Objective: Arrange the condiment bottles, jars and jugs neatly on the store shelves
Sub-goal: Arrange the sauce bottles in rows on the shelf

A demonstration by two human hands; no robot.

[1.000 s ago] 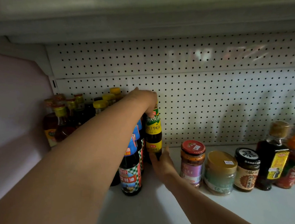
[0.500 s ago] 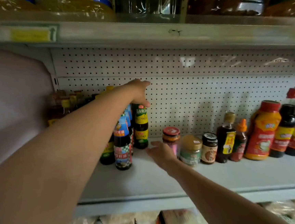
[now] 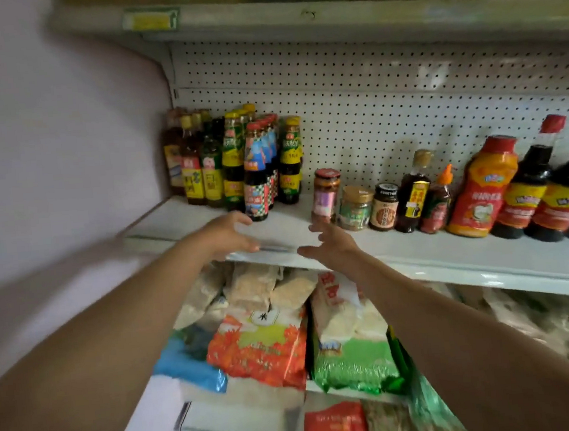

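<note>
Dark sauce bottles [image 3: 237, 161] stand packed in the left back corner of a white shelf [image 3: 451, 252] with a pegboard back [image 3: 387, 110]. Left hand [image 3: 224, 234] and right hand [image 3: 330, 244] hover empty, fingers loose, over its front edge. Packets [image 3: 263, 347] lie below.

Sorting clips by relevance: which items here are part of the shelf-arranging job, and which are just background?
Job:
left hand, open
right hand, open
bottle cluster at the shelf's left end
three jars
sauce bottles to the right

Background:
bagged goods on the lower shelf
pegboard
price tag on the upper shelf edge
</note>
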